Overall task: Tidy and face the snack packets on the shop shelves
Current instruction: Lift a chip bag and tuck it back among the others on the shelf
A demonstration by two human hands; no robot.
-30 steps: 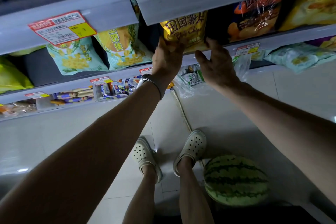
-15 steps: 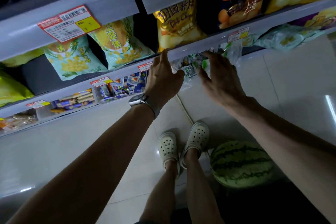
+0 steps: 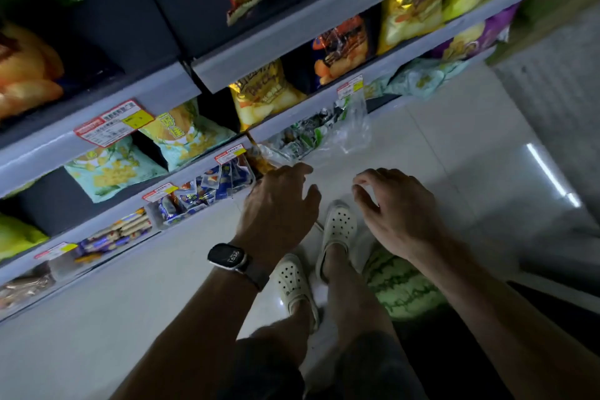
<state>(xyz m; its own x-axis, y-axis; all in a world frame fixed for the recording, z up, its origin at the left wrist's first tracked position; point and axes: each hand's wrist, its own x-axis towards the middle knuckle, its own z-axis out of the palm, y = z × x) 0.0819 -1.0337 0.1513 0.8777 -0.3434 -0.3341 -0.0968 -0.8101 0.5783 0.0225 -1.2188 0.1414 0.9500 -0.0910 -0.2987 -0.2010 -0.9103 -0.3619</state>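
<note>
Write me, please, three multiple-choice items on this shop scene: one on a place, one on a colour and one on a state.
1. Where is the watermelon?
A. in a basket
B. on the floor by the person's feet
C. on a trolley

2. What colour are the shoes?
A. black
B. red
C. white

3. What is the right hand doing?
A. holding nothing, fingers loosely curled
B. gripping a bottle
C. pressing on the watermelon

Answers:
1 B: it lies on the tiles right beside the shoes, partly under the right forearm.
2 C: both perforated clogs are white.
3 A: it hovers over the floor in front of the shelves, with nothing between its fingers.
</note>
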